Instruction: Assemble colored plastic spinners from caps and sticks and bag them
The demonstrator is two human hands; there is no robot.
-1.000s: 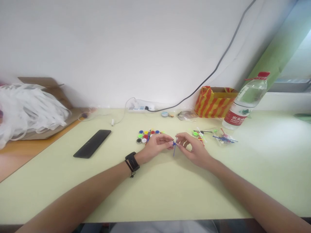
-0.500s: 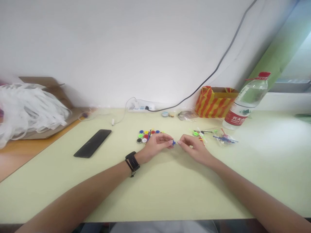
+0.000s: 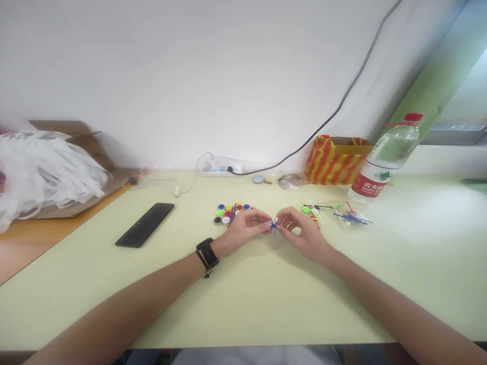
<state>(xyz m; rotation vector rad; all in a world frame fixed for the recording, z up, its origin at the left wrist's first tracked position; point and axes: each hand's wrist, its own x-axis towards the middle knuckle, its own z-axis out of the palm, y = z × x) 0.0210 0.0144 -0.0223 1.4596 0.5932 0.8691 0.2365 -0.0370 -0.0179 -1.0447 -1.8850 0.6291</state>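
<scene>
Above the middle of the table, my left hand (image 3: 249,225) pinches a small blue plastic piece (image 3: 274,226) between thumb and fingertips. A thin blue strip stands crosswise at the piece's right end. My right hand (image 3: 302,232), thumb and fingers also in a pinch, meets the same blue piece from the right. Behind my left hand lie several round coloured discs (image 3: 218,220), partly hidden, with a thin blue stick (image 3: 235,209) among them. Beyond my right hand is a small heap of green, white, black and red thin plastic parts (image 3: 306,209).
A clear bag of thin coloured parts (image 3: 352,219) lies to the right, before a tall water bottle (image 3: 371,180) and a striped bag (image 3: 323,162). A black phone-like slab (image 3: 144,225) lies left. A power strip (image 3: 216,170) sits by the wall; a box of white straps (image 3: 57,167) stands far left.
My right hand has moved slightly left, closing the gap to the blue piece. The thin crosswise blue strip now shows between the fingertips. My left hand stays almost still.
</scene>
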